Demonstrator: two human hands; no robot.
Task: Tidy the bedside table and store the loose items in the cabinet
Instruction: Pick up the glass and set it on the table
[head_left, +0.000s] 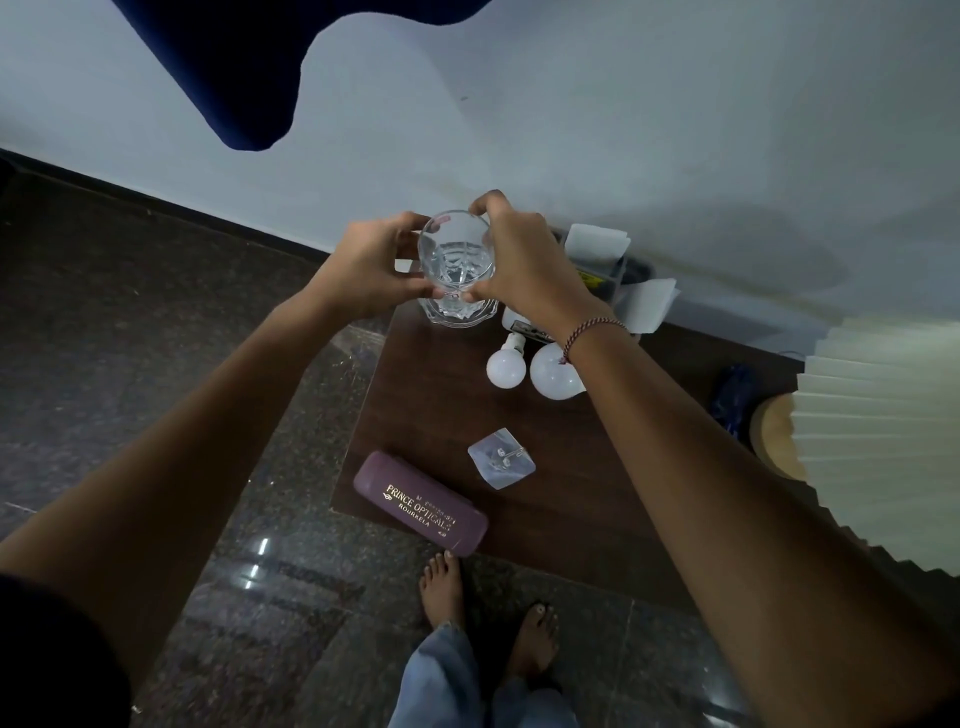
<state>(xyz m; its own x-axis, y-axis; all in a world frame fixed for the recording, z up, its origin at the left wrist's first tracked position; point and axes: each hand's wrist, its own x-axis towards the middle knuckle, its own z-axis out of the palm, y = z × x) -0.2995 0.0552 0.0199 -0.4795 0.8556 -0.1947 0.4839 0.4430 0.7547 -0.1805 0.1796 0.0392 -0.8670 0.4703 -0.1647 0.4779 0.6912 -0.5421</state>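
Overhead, gold lettering reading "PRINCE OPTICALS" and, beneath it, "ROURKELA" stands out on a purple glasses case (421, 503) lying aslant at the near left corner of a dark wooden bench (571, 499), its near end jutting past the edge. A line of smaller print above the name is too fine to read.

At the far left corner of the bench, a person grips a clear drinking glass (456, 265) between both hands. The left hand (363, 270) wraps it from the left and the right hand (524, 265) from the right, fingers curled round the far rim and thumbs pressed to the near wall. Whether the faceted foot of the glass rests on the wood or hangs just above it cannot be told. A red-and-white thread bracelet (592, 332) circles the right wrist.

Two white light bulbs (505, 366) lie side by side just below the right wrist, the right one partly hidden by the forearm. Between the bulbs and the glasses case sits a small clear plastic pouch (501, 458) with small metal pieces inside. Behind the right hand, white paper sheets (597, 241) stand in a clear holder against the wall. A lamp with a pleated cream shade (883, 415) fills the right side of the bench. Bare feet (441, 587) stand on the speckled stone floor (208, 364).
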